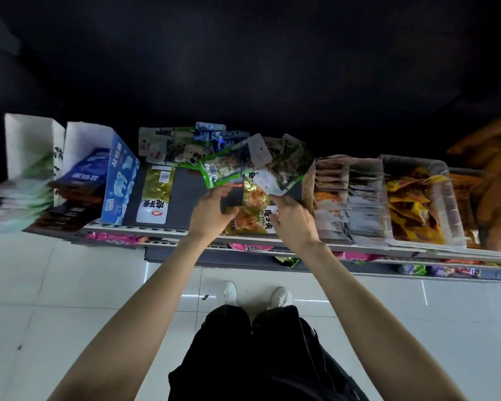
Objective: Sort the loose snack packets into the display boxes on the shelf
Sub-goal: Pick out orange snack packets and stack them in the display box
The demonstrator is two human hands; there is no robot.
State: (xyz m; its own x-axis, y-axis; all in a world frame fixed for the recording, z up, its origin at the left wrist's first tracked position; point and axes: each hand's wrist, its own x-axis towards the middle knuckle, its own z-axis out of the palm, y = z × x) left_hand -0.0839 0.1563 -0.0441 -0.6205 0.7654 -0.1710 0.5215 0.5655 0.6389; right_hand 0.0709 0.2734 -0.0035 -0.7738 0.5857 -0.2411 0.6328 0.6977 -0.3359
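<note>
Loose pkts (229, 162) on shelf (182, 192), just beyond both hands (252, 215).

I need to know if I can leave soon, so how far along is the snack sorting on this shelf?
Partly done. The boxes on the right already hold upright rows of packets. The left hand and right hand are each pinching a packet at the loose pile in the middle of the shelf. That pile and the yellow packet lying flat beside the blue box still need sorting.
</note>
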